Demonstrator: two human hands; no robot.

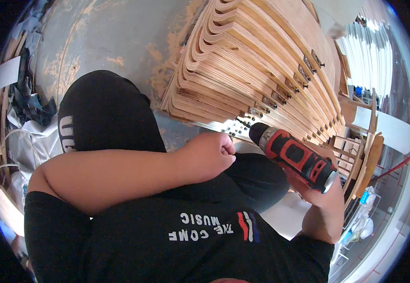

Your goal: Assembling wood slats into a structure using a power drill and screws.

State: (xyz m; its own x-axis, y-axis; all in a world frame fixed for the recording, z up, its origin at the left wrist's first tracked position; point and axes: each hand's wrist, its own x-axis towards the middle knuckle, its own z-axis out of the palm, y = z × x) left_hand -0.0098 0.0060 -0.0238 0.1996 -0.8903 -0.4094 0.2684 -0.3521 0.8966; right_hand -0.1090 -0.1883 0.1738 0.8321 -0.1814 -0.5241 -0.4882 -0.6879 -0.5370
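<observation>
My right hand (298,181) is wrapped round the grip of a red and black cordless drill (292,153), and the drill body covers most of its fingers. The drill's dark bit (243,123) points up and left at the near edge of a stack of curved plywood panels (242,61). Small metal brackets (278,96) with dark screws run in a row along the panels' edges. Just left of the drill, my left hand (213,153) is closed with its fingers curled in; anything inside is hidden. Bright metal pieces with small holes (231,127) lie below the bit.
A grey floor (115,37) with worn tan patches spreads beyond my bent knee (108,111). White plastic sheeting (35,146) and scrap boards lie at the left. Wooden frames and boards (367,160) stand at the right, close to my right arm.
</observation>
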